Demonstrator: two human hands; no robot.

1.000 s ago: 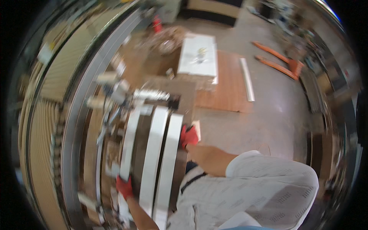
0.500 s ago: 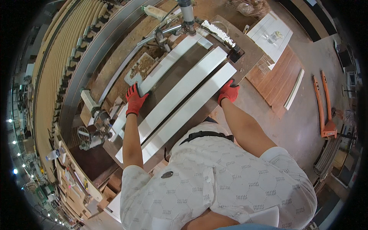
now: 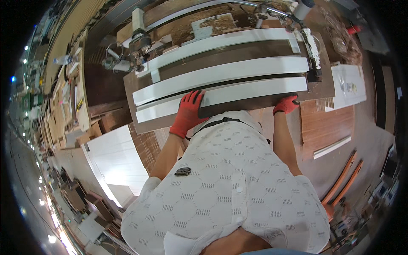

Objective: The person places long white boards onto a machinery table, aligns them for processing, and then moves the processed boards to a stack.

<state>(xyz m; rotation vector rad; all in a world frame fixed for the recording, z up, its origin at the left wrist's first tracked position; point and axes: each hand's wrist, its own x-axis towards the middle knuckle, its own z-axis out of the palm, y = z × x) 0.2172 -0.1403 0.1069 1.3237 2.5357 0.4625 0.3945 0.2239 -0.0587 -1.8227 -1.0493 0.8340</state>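
My left hand [image 3: 190, 111], in a red glove with dark fingertips, lies with its fingers spread over the nearest white board [image 3: 253, 90]. My right hand [image 3: 286, 105], gloved the same way, rests at the front edge of the dark worktop [image 3: 238, 102], just below the right end of that board. Its fingers are loosely bent, and nothing shows in them. Behind lies a second long white board [image 3: 225, 75], a narrow dark gap between the two. Farther back runs a third white strip [image 3: 221, 41], with a short white piece [image 3: 155, 76] near its left end.
Metal clamp-like fittings [image 3: 140, 44] stand at the worktop's back left, and a jointed arm with a grey cylinder [image 3: 302, 9] at the back right. A pallet jack's orange forks [image 3: 342, 178] lie on the right floor. A white panel [image 3: 117, 159] stands at the left.
My view has turned, so the worktop lies more level across it. My left hand has moved from the far strip to the nearest board. The right hand stays near the front edge.
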